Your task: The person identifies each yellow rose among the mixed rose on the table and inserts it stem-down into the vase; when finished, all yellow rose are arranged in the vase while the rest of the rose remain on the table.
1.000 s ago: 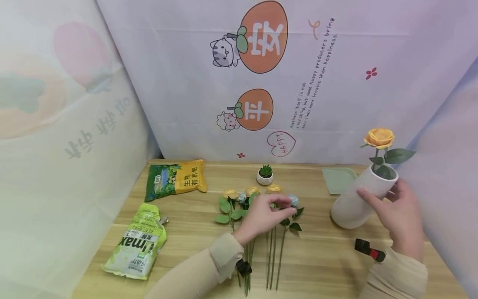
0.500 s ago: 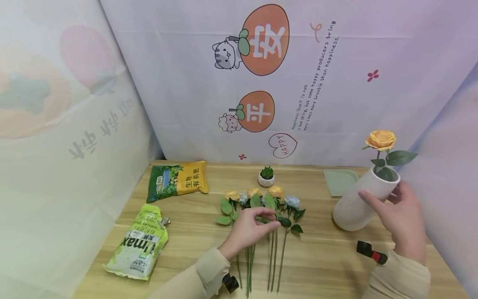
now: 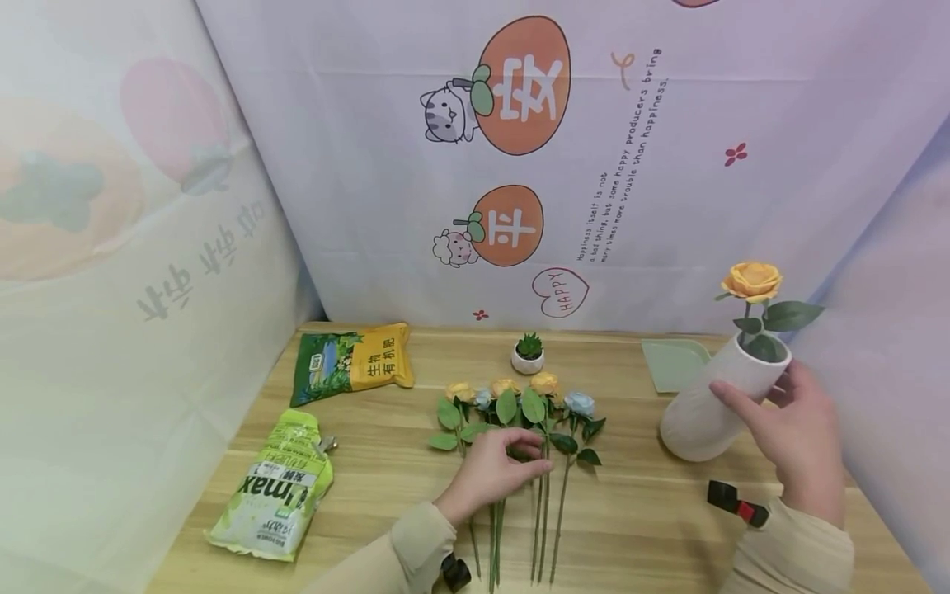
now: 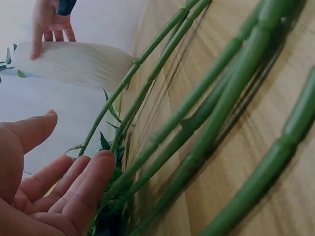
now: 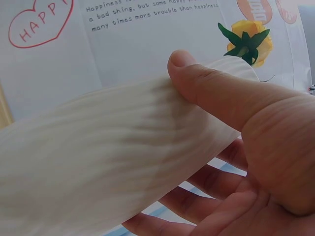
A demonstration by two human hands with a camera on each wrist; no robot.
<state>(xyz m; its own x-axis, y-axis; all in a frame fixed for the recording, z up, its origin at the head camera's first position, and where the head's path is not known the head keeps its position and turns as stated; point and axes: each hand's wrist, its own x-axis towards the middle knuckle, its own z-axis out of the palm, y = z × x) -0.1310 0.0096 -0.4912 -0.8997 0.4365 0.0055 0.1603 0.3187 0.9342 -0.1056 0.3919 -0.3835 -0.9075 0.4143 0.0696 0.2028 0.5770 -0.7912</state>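
My right hand (image 3: 805, 450) grips a white ribbed vase (image 3: 701, 417) around its upper part, thumb on the near side and fingers behind. The vase leans to the right, and one yellow rose (image 3: 752, 283) with dark green leaves stands in its mouth. Over the stems of the roses lying on the table hovers my left hand (image 3: 490, 470), thumb and fingers apart. In the left wrist view nothing lies between those fingers (image 4: 83, 196), and the green stems (image 4: 192, 105) pass beside them. A blue rose (image 3: 580, 403) and several yellow roses (image 3: 544, 384) lie with their heads pointing away.
A small potted succulent (image 3: 528, 355) stands behind the roses. Further right, a pale green tray (image 3: 674, 365) lies partly behind the vase. On the left are a green-and-yellow bag (image 3: 352, 361) and a lime-green pouch (image 3: 275, 491) with a metal clip. Printed cloth walls (image 3: 668, 206) enclose the table.
My left hand has moved left and toward me, from near the blue rose's head down to the stems. The right hand keeps its hold on the tilted vase.
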